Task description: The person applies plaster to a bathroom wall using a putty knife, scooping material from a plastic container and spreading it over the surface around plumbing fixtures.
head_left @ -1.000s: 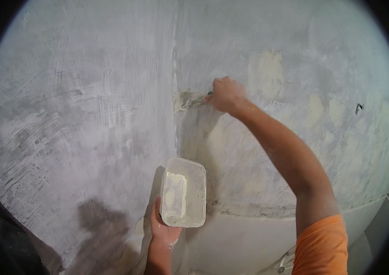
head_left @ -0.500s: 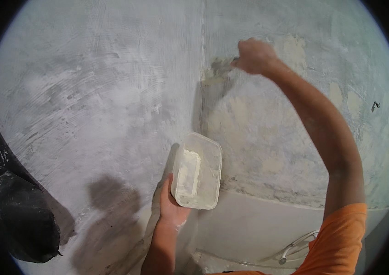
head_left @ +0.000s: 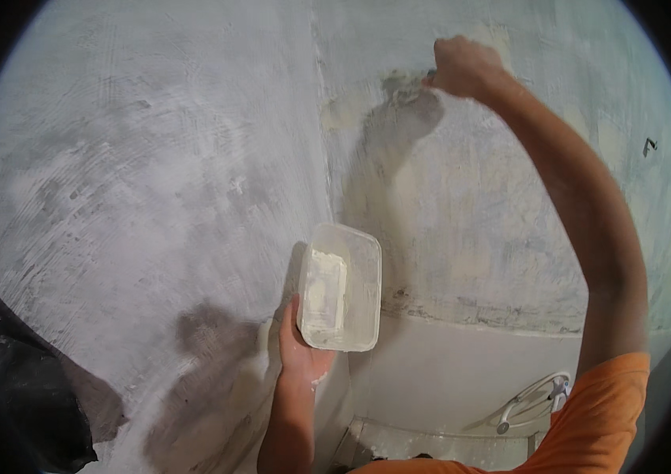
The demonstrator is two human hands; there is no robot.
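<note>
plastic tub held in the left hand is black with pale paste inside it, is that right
Not the colour: the head view shows the tub is whitish and translucent, not black. The left hand does hold it, with pale paste inside.

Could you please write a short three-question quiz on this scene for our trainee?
1. Which hand holds the translucent plastic tub?
2. True or false: the right hand is lower in the picture than the tub.
3. What colour is the sleeve on the right arm?
A) blue
B) orange
C) green

Key:
1. The left hand.
2. False; the right hand is higher in the picture, raised near the wall.
3. B
</note>
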